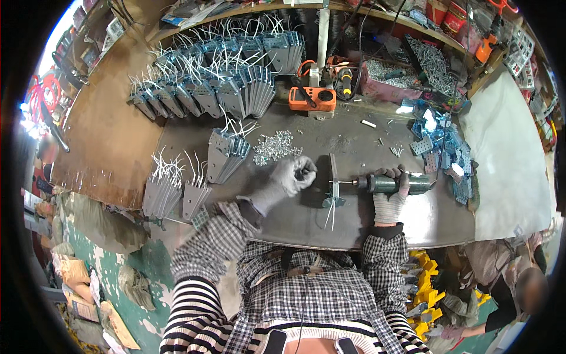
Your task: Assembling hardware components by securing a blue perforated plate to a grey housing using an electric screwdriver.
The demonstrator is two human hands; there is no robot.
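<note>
My right hand (396, 187), in a pale glove, is wrapped around a dark green power screwdriver (416, 184) lying level across the bench. Its bit points left and meets a small metal bracket assembly (334, 177), which stands on the bench with two white wires at its near end. Left of that assembly, apart from it, my gloved left hand (296, 176) has its fingers curled together; anything pinched in them is hidden. A scatter of small shiny metal fasteners (275, 147) lies just beyond my left hand.
Grey wired plates (221, 154) stand in stacks at left, with long rows (206, 94) behind. An orange box-shaped device (312, 98) sits at the back, near a pink bin (389, 85) of screws. Blue perforated metal parts (451, 147) are heaped at right. A co-worker's hand (453, 332) shows lower right.
</note>
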